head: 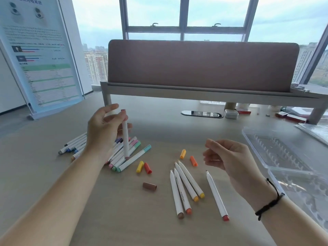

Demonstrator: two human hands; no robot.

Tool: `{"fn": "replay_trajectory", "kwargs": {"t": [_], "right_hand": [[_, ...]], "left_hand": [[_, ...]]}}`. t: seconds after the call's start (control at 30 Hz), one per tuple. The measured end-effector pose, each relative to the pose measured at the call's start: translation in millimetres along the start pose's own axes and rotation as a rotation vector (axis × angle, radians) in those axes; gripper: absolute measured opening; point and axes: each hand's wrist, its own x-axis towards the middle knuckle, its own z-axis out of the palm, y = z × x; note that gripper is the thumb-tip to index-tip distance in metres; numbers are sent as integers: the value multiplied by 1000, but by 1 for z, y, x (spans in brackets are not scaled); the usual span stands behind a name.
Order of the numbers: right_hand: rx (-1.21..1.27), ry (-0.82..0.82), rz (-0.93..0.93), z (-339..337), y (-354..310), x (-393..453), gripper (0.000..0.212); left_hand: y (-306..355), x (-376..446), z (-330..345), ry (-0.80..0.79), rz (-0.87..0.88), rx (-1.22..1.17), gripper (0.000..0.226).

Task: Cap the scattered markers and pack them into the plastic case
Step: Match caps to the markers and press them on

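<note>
My left hand (103,129) is raised over the desk and pinches a white marker (125,137) near its dark-tipped top, so it hangs almost upright. Its lower end is just above a pile of capped markers (131,157). My right hand (230,157) hovers with loosely curled fingers and holds nothing. Below it lie several uncapped white markers (184,189) and one apart with a red end (216,194). Loose caps lie around: yellow (139,166), red (147,168), brown (149,186), amber (182,153), orange (193,161). The clear plastic case (262,139) lies open at the right.
A brown divider panel (202,64) on a grey frame stands across the back of the desk. A cable grommet (201,113), a small white box (230,113) and red boxes (291,117) lie behind. A poster board (40,50) stands at the left.
</note>
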Motion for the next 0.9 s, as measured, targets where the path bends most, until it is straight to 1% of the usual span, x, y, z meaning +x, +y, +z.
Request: {"fn": "replay_trajectory", "kwargs": {"t": [0.03,0.07,0.1,0.2,0.27,0.33,0.43,0.57,0.67,0.77,0.9], "right_hand": [[-12,7,11,1,2,1,17],[-30,3,20,2,3,1,17],[-53,-8,26,3,5,0,17],[-105,-50,16,6,9,-2,17],[-114,-49,4,4,11,-1,17],[-112,-33,-1,3,11,1,17],[-97,-20,6,1,12,2,17],[-105,-30,6,2,15,3,17],[-114,-34,-2,2,15,4,17],[-122,-34,-12,1,15,4,17],[-143,-32,-16,0,14,5,16]], "left_hand": [[-3,5,-5,51,73,168,24],[-7,9,-8,66,132,308,23],[-12,12,-11,45,172,423,20],[-31,14,-10,-119,220,736,11],[-42,11,-7,-232,219,899,16],[-46,6,-4,-296,227,1023,22],[-46,3,-4,-350,213,1095,26],[-42,-8,7,-506,123,1057,33],[-39,-18,16,-576,179,1100,32],[-38,-21,17,-591,199,1176,34],[-40,-13,8,-539,197,1199,28]]}}
